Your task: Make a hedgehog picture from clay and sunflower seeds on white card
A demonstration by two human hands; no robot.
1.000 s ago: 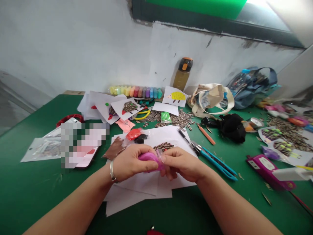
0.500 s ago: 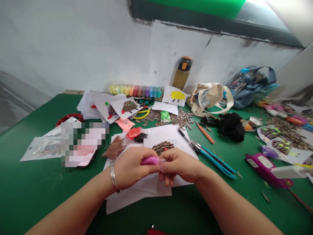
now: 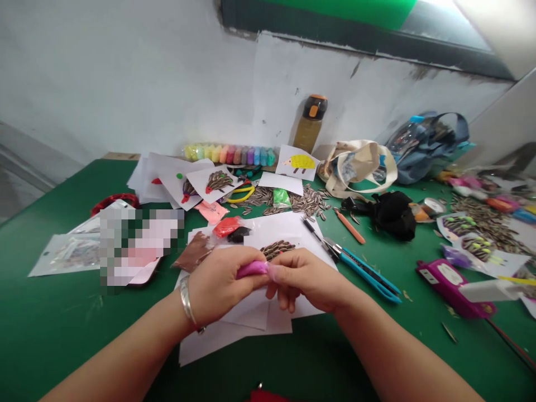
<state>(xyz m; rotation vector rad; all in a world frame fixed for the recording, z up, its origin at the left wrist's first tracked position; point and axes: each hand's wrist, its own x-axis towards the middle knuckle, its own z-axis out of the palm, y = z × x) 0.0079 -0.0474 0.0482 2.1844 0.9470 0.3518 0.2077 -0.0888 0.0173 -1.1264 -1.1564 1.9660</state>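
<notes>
A small bag of pink-purple modelling clay (image 3: 253, 269) is pinched between my two hands above a stack of white paper (image 3: 247, 315). My left hand (image 3: 220, 282), with a silver bangle at its wrist, closes around the body of the bag. Thumb and forefinger of my right hand (image 3: 307, 276) grip the bag's right end. Behind my fingers, partly hidden, a hedgehog shape made of sunflower seeds (image 3: 277, 249) lies on the paper. Bags of brown clay (image 3: 191, 251), red clay (image 3: 227, 226) and black clay (image 3: 239, 235) lie just beyond my left hand.
To the right are a blue utility knife (image 3: 368, 273), a pen (image 3: 314, 230), an orange clay tool (image 3: 349, 226) and a magenta glue gun (image 3: 452, 287). Loose sunflower seeds (image 3: 310, 201) and a drink bottle (image 3: 310, 125) are further back. A phone (image 3: 144, 271) lies left.
Both hands have shifted slightly left, still holding the bag of pink-purple clay. My right fingers sit closer against its end, and less clear wrapper shows there. The view has moved a little.
</notes>
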